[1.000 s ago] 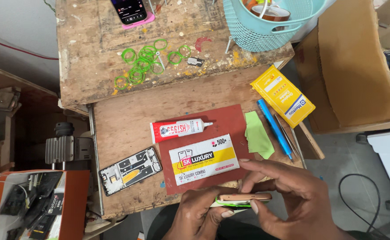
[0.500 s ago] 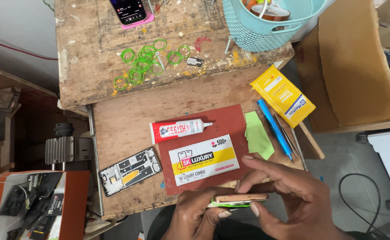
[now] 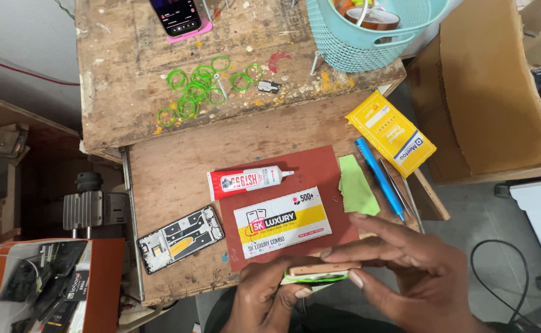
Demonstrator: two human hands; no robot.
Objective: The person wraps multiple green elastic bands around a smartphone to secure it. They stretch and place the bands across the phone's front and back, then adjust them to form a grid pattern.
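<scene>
Low in the head view, both my hands hold a thin phone [image 3: 324, 269] edge-on, with a green rubber band [image 3: 315, 279] stretched along its lower side. My left hand [image 3: 265, 296] grips it from below at its left end. My right hand [image 3: 409, 271] pinches its right end, fingers spread over it. Just beyond lies a white and yellow flat packet [image 3: 282, 222] on a red mat [image 3: 320, 166], with a red and white glue tube [image 3: 245, 180] above it. An opened phone frame [image 3: 180, 238] lies to the left.
Several green rubber bands [image 3: 196, 92] are scattered on the raised wooden bench [image 3: 122, 74], beside a lit phone [image 3: 176, 13] and a teal basket [image 3: 357, 37]. A green cloth [image 3: 355, 185], blue tool [image 3: 378, 177], tweezers [image 3: 397, 185] and yellow box [image 3: 391, 132] lie right.
The phone has stayed edge-on between my hands. My right hand's fingers have spread slightly over its right end, and the green band now shows more along the underside.
</scene>
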